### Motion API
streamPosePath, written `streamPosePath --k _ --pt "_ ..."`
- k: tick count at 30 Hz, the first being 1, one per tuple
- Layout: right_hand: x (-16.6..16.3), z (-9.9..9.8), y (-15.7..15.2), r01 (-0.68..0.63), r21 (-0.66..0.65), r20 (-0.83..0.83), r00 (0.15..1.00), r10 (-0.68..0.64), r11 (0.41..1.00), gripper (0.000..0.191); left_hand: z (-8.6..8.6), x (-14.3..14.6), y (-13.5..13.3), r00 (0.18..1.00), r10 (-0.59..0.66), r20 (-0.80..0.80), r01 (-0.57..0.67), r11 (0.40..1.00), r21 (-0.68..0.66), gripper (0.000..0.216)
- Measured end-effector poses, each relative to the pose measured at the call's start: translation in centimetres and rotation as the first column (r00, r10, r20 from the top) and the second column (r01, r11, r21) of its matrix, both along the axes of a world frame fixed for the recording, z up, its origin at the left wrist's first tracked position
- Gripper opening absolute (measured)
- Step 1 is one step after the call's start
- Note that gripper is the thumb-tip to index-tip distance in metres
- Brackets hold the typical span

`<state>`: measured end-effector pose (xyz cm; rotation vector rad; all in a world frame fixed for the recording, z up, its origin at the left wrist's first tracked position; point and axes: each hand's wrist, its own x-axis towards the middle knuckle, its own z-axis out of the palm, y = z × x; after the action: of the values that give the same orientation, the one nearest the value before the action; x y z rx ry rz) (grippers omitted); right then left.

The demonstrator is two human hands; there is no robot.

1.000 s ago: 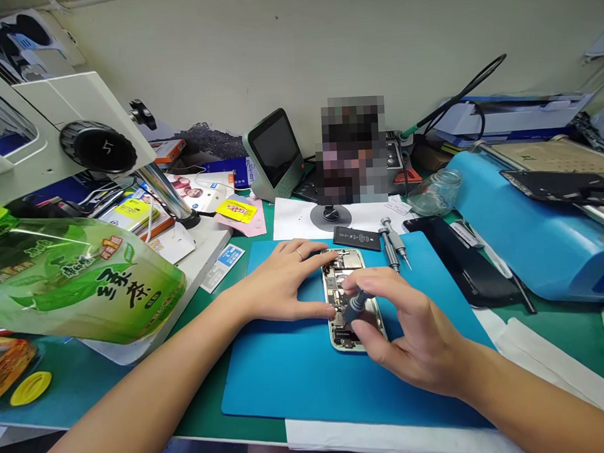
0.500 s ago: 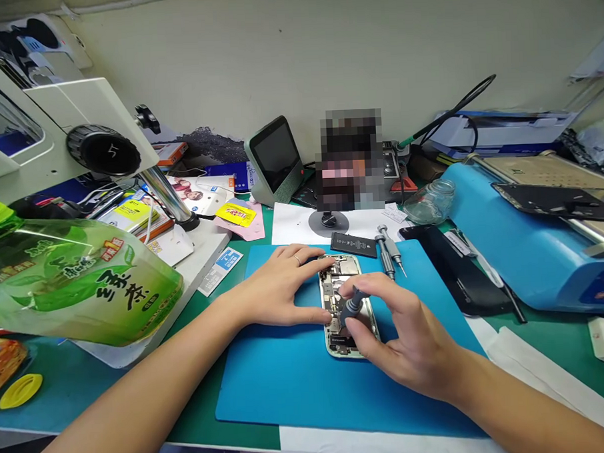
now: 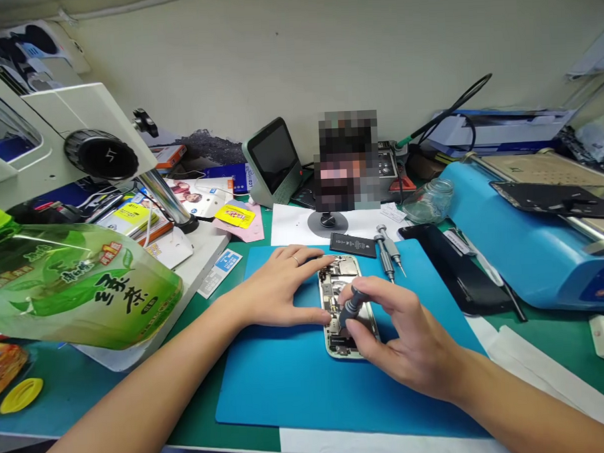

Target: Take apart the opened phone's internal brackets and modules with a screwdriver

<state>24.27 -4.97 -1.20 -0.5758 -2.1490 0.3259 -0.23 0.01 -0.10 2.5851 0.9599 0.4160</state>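
An opened phone with its inner parts showing lies on a blue work mat. My left hand is flat beside it, fingers spread; the thumb and a fingertip touch the phone's left edge. Between the thumb and fingers of my right hand is a small dark grey screwdriver, tilted over the phone's middle. The screwdriver's tip is hidden from sight. Beyond the phone are a black battery and two more screwdrivers, one dark and one silver.
A microscope stand and a large green tea bottle stand at the left. At the right are a blue machine, a black phone screen and a glass jar. A smart display stands at the back.
The screwdriver's handle has shifted very slightly in my right fingers. My left hand and the phone stay where they were; the view has moved a touch.
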Motion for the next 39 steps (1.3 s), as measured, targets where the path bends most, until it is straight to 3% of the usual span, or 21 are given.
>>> streamPosePath --k 4,10,22,29,39 --pt "-0.1 0.1 0.0 -0.017 -0.046 -0.016 1.0 0.016 0.999 0.06 0.0 0.0 0.0 1.0 0.0 -0.004 0.0 1.0 -0.002 0.089" --pt "0.1 -0.1 0.2 -0.013 -0.128 -0.039 0.999 0.008 0.992 0.063 0.5 0.0 -0.1 1.0 0.014 -0.004 -0.014 0.998 -0.055 0.057" --pt "0.2 -0.2 0.0 0.006 -0.148 -0.066 0.998 -0.016 0.989 0.071 0.1 -0.2 0.0 0.998 0.019 0.057 -0.02 1.0 0.018 0.049" --pt "0.0 0.3 0.2 -0.012 -0.198 -0.138 0.99 -0.016 0.98 0.068 1.1 0.2 -0.8 0.979 -0.078 0.186 0.058 0.992 0.108 0.027" --pt "-0.2 0.3 0.2 -0.028 -0.184 -0.267 0.964 -0.023 0.982 0.069 0.7 1.2 -1.6 0.959 -0.203 0.199 0.184 0.977 0.107 0.03"
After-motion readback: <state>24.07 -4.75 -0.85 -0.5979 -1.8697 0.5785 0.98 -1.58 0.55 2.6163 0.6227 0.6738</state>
